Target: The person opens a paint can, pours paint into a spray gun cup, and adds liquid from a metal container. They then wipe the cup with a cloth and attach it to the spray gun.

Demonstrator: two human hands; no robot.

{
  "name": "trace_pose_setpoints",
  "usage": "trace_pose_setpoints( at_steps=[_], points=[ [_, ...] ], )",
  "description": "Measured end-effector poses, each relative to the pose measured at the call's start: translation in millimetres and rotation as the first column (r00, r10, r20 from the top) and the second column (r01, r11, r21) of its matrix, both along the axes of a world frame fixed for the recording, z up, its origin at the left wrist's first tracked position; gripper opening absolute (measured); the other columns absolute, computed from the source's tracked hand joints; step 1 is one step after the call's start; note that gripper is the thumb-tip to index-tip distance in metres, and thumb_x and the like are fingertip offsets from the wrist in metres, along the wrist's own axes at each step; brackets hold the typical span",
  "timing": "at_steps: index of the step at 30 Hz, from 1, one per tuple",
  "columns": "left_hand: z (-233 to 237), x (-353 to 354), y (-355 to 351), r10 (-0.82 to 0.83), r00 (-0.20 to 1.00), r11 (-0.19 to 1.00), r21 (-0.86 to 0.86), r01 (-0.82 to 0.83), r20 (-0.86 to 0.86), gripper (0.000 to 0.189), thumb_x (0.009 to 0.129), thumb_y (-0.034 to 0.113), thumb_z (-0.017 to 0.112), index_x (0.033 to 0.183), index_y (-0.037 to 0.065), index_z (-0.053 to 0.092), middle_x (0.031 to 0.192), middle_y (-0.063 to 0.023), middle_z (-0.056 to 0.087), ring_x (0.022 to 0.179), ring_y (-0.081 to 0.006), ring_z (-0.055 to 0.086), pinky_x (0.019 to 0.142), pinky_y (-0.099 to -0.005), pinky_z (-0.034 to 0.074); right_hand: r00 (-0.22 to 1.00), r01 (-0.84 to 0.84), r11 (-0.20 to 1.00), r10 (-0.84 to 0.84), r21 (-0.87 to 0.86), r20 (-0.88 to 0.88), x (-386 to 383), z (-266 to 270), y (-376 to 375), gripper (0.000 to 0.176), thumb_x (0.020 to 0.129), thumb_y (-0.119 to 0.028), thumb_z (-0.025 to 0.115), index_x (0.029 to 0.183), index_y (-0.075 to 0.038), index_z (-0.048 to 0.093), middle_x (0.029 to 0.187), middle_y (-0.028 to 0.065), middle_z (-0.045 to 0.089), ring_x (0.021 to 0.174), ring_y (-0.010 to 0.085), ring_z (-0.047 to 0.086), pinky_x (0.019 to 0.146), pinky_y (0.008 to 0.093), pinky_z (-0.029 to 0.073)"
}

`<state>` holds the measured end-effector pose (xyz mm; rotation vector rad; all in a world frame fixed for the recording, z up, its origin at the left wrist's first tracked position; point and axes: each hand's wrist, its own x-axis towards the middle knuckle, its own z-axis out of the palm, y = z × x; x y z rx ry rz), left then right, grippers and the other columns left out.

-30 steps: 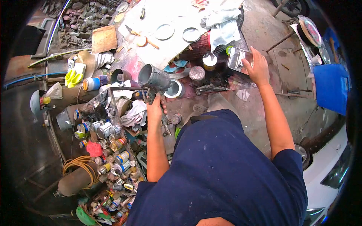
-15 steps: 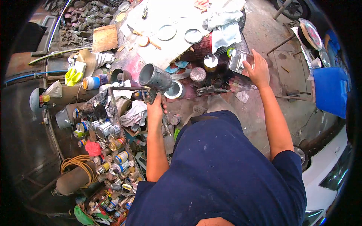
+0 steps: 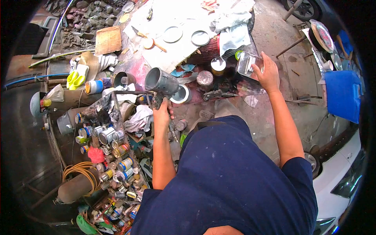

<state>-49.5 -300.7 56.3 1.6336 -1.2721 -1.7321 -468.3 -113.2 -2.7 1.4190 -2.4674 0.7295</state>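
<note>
Little has changed over the last second: both hands keep the same holds in nearly the same places, and the things on the counter (image 3: pixel 135 68) lie as they did. The counter is rough and caked with pink, red and dark paint stains. Across its far side lies a white sheet (image 3: pixel 164 17), flat and smudged, and a crumpled pale cloth (image 3: pixel 233 35) is bunched toward the far right corner. Beyond the left edge stands a dense cluster of small cylindrical paint tins (image 3: pixel 113 143) with printed labels and bright metal rims. Over the near edge the left hand (image 3: pixel 161 114) has its grip closed round the handle of a spray gun (image 3: pixel 160 84). The gun's grey metal cup is a dull, paint-crusted cylinder, tilted with its open mouth toward the upper left. At the right edge the right hand (image 3: pixel 269 74) has its grip wrapped around a clear glass jar (image 3: pixel 246 63), smooth and squarish, held tilted just above the surface. Just left of the jar sits a small tin (image 3: pixel 217 65) with white inside. Two round white lids (image 3: pixel 172 34) lie flat on the sheet.
</note>
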Motion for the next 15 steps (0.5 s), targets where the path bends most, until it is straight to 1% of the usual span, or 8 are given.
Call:
trace_pose_setpoints(
  at_steps=[6, 15],
  points=[
    [-0.8, 0.5, 0.8, 0.008, 1.0, 1.0, 0.002, -0.008, 0.004, 0.022, 0.102, 0.031, 0.061, 0.098, 0.01, 0.059, 0.074, -0.0003, 0.056, 0.06, -0.0111, 0.055, 0.045, -0.0262, 0.041, 1.0, -0.009, 1.0, 0.009, 0.008, 0.017, -0.3, -0.4, 0.3, 0.071, 0.094, -0.048, 0.069, 0.144, -0.001, 0.05, 0.137, 0.0199, 0.061, 0.125, 0.0357, 0.058, 0.108, 0.0458, 0.043],
    [-0.2, 0.7, 1.1, 0.029, 0.999, 1.0, 0.008, -0.029, 0.02, 0.023, 0.101, 0.032, 0.063, 0.102, 0.009, 0.06, 0.074, -0.0008, 0.056, 0.059, -0.012, 0.056, 0.045, -0.026, 0.043, 1.0, -0.001, 1.0, 0.001, 0.021, 0.015, 0.3, -0.1, 0.8, 0.072, 0.094, -0.048, 0.068, 0.146, -0.002, 0.048, 0.139, 0.0197, 0.06, 0.127, 0.0355, 0.058, 0.109, 0.0457, 0.043]
  ],
)
